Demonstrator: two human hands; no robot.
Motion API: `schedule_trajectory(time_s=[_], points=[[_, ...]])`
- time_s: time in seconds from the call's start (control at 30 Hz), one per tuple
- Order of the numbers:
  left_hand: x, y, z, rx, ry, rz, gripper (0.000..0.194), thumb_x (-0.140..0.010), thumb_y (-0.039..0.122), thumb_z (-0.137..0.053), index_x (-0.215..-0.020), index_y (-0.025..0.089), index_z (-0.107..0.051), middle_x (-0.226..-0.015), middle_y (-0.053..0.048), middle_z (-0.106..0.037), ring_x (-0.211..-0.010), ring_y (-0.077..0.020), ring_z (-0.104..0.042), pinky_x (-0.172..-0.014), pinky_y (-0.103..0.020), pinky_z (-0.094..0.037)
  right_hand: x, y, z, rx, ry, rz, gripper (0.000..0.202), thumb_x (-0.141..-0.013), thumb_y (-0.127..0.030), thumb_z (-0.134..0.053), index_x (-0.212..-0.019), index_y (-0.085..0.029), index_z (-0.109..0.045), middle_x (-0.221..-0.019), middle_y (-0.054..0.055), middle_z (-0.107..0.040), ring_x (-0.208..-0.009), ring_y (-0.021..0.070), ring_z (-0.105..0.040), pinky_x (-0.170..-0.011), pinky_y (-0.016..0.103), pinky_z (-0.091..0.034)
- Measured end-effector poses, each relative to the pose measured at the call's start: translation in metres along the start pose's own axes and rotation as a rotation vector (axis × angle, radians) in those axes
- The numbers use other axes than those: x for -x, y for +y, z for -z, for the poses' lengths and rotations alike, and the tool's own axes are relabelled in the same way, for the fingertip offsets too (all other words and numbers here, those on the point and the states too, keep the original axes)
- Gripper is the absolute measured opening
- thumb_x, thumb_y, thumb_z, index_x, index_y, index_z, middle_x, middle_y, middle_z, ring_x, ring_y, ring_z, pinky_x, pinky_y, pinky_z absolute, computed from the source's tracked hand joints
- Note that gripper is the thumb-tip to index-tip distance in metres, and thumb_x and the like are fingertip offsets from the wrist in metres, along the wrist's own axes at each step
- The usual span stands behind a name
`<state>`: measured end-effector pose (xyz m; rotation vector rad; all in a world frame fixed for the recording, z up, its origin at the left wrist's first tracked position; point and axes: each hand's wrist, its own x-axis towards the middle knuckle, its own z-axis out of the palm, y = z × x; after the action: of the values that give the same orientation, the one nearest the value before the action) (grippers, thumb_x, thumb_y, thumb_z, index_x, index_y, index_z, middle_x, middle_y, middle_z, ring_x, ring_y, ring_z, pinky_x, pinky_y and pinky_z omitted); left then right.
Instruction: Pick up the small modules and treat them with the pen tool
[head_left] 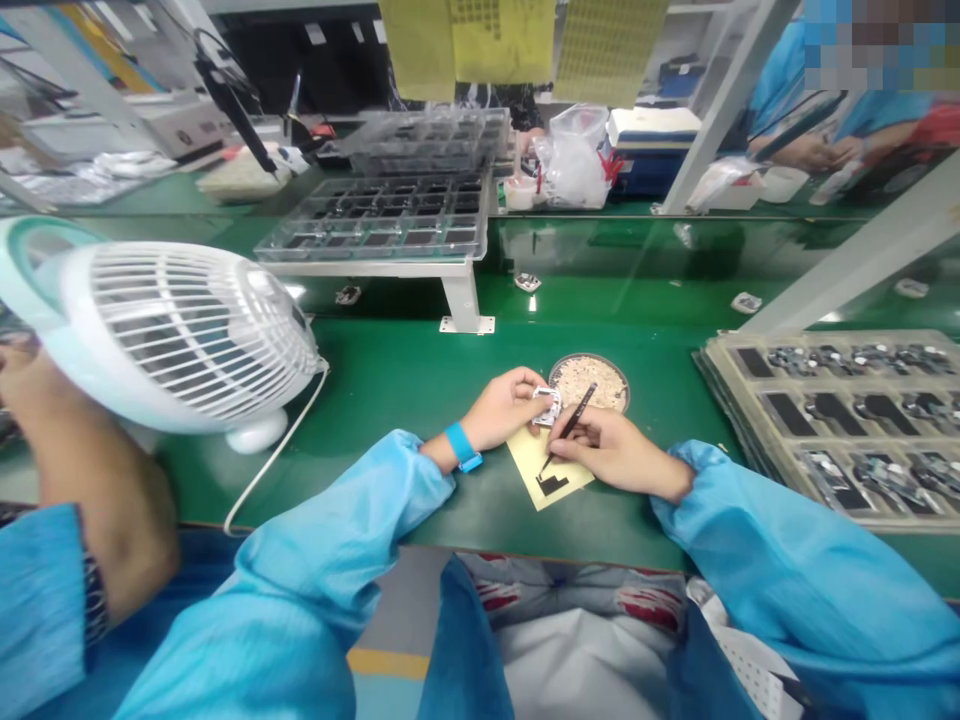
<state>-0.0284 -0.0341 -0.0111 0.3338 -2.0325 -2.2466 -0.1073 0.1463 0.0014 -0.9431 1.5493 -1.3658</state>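
My left hand (508,408), with a blue band at the wrist, pinches a small white part with dark detail (548,406). Black tweezers (578,411) are gripped in my right hand (611,448), their tips pointing down to the lower part of a pale yellow sheet (534,462). Black sticker-like pieces (553,486) lie on that sheet, close under the tips; whether the tips touch them I cannot tell. Just behind both hands sits a round dish (592,378) full of small beige bits.
A white fan (195,335) stands at the left, its cable on the green bench. Stacked trays of parts (847,420) lie at the right. Clear trays (390,215) rest on a raised shelf. A co-worker's arm (105,480) is at far left; another person's hands (825,150) work across the bench.
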Motion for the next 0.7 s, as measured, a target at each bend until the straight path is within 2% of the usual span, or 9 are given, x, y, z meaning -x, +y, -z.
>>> schedule_trajectory(time_s=[0.13,0.23,0.3,0.37,0.47,0.53,0.7], points=[[0.002,0.005,-0.003,0.039,0.012,0.02,0.03,-0.077,0.031,-0.077,-0.091,0.015,-0.056,-0.07,-0.002,-0.069,-0.053,-0.011,-0.064,-0.051,-0.023,-0.054,0.0,0.0,0.0,-0.024,0.001,0.016,0.023,-0.082,-0.035,-0.073,-0.09,-0.017,-0.062,-0.084,0.004,-0.072,-0.079,0.0185,-0.074,-0.071,0.03,-0.061],[0.004,0.012,-0.005,0.034,0.035,0.049,0.031,-0.077,0.031,-0.078,-0.092,0.014,-0.057,-0.067,-0.001,-0.069,-0.051,-0.0107,-0.064,-0.049,-0.02,-0.053,0.002,-0.011,0.007,-0.033,0.046,0.096,0.022,-0.082,-0.034,-0.074,-0.089,-0.017,-0.063,-0.081,0.004,-0.072,-0.074,0.0178,-0.074,-0.069,0.029,-0.062],[0.005,0.016,-0.005,0.016,0.048,0.059,0.032,-0.078,0.031,-0.078,-0.097,0.013,-0.06,-0.067,-0.002,-0.07,-0.049,-0.0101,-0.063,-0.047,-0.019,-0.051,0.003,-0.021,0.016,0.005,0.161,0.201,0.019,-0.083,-0.032,-0.074,-0.089,-0.017,-0.064,-0.082,0.004,-0.072,-0.072,0.0174,-0.074,-0.07,0.03,-0.063],[0.006,0.017,-0.006,0.003,0.055,0.054,0.034,-0.079,0.033,-0.077,-0.101,0.012,-0.062,-0.069,-0.003,-0.07,-0.049,-0.01,-0.063,-0.047,-0.019,-0.051,0.004,-0.029,0.026,0.096,0.336,0.33,0.015,-0.084,-0.029,-0.074,-0.089,-0.017,-0.066,-0.085,0.005,-0.072,-0.073,0.0175,-0.073,-0.071,0.031,-0.063],[0.006,0.017,-0.007,-0.001,0.073,0.023,0.034,-0.078,0.035,-0.077,-0.098,0.013,-0.061,-0.073,-0.004,-0.071,-0.054,-0.0116,-0.065,-0.048,-0.021,-0.053,0.004,-0.033,0.035,0.28,0.536,0.496,0.009,-0.084,-0.023,-0.073,-0.091,-0.019,-0.068,-0.089,0.006,-0.072,-0.08,0.0187,-0.072,-0.074,0.032,-0.062],[0.007,0.016,-0.01,-0.007,0.091,0.006,0.033,-0.077,0.034,-0.078,-0.095,0.014,-0.059,-0.073,-0.004,-0.071,-0.054,-0.0119,-0.064,-0.047,-0.021,-0.054,0.004,-0.032,0.037,0.371,0.57,0.57,0.009,-0.084,-0.019,-0.072,-0.092,-0.019,-0.069,-0.091,0.006,-0.072,-0.083,0.0198,-0.071,-0.077,0.034,-0.061],[0.009,0.017,-0.013,-0.031,0.116,0.006,0.023,-0.079,0.027,-0.072,-0.092,0.015,-0.057,-0.067,-0.002,-0.069,-0.048,-0.0109,-0.063,-0.046,-0.021,-0.052,0.002,-0.028,0.033,0.513,0.554,0.668,0.012,-0.082,-0.013,-0.072,-0.092,-0.019,-0.071,-0.091,0.006,-0.074,-0.088,0.0215,-0.071,-0.082,0.037,-0.059]])
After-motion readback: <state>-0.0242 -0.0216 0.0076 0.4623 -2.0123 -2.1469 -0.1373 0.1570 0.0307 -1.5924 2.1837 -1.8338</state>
